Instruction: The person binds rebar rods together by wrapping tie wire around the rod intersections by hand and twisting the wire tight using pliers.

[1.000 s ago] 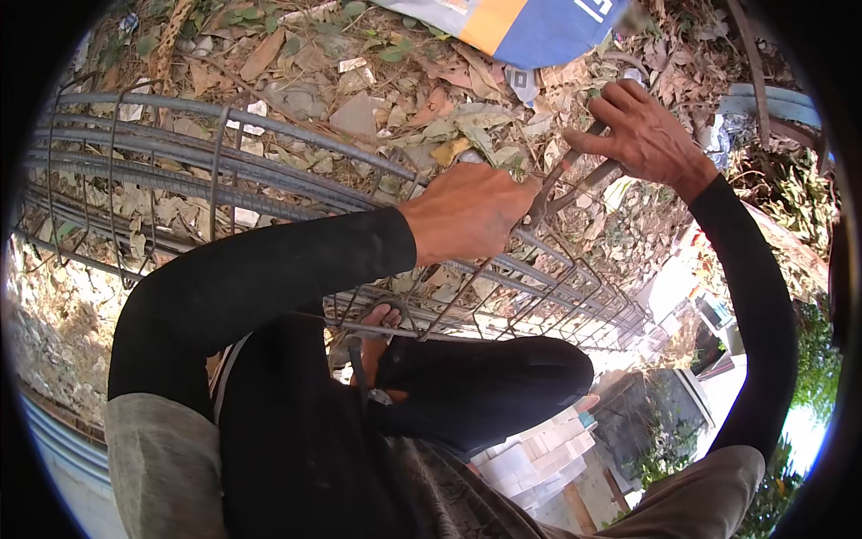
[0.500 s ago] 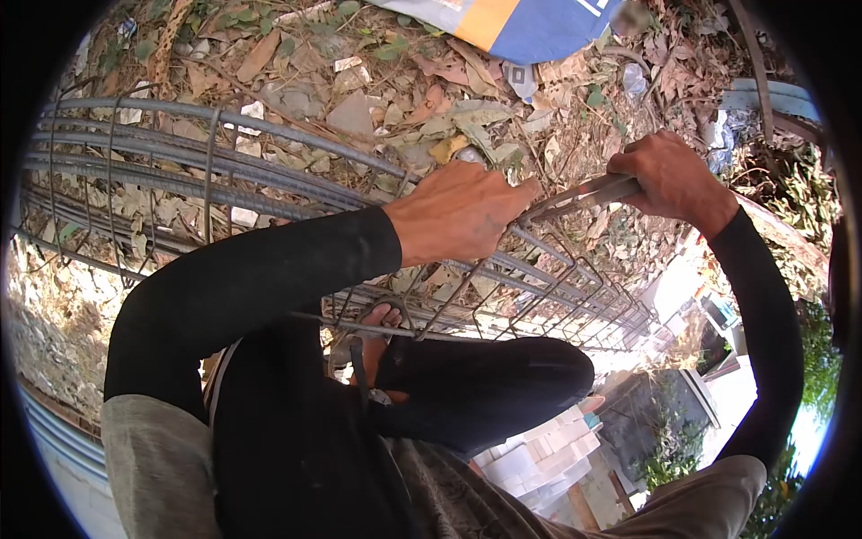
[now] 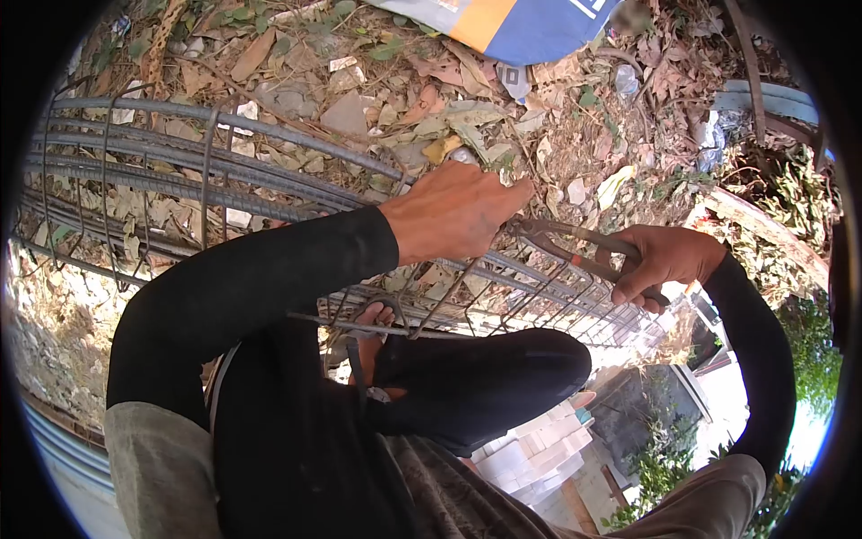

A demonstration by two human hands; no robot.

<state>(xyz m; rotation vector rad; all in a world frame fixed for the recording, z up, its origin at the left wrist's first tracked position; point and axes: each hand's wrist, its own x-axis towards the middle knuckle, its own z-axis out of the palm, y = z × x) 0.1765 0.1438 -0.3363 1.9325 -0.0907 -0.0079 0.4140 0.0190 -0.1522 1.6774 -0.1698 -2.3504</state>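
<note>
A long rebar cage (image 3: 260,130), made of steel bars with thin stirrups round them, runs across the view over leafy ground. My left hand (image 3: 453,214) is closed over one of its upper bars near a stirrup; what lies under the fingers is hidden. In my right hand (image 3: 669,262) are the handles of a pair of end-cutting pincers (image 3: 535,231). The pincers' handles are spread apart, and their head is at the bars just beside my left fingers. Whether the jaws grip a wire is too small to tell.
A blue, orange and grey sack (image 3: 539,31) lies at the top. Dry leaves and stone pieces cover the ground. My foot (image 3: 373,319) shows beneath the cage by my bent knee (image 3: 539,368). Pale blocks (image 3: 539,449) are stacked at lower right.
My right hand has swung down and turned, taking the pincer handles with it; they now stand wider apart. My left hand stays in nearly the same place on the cage.
</note>
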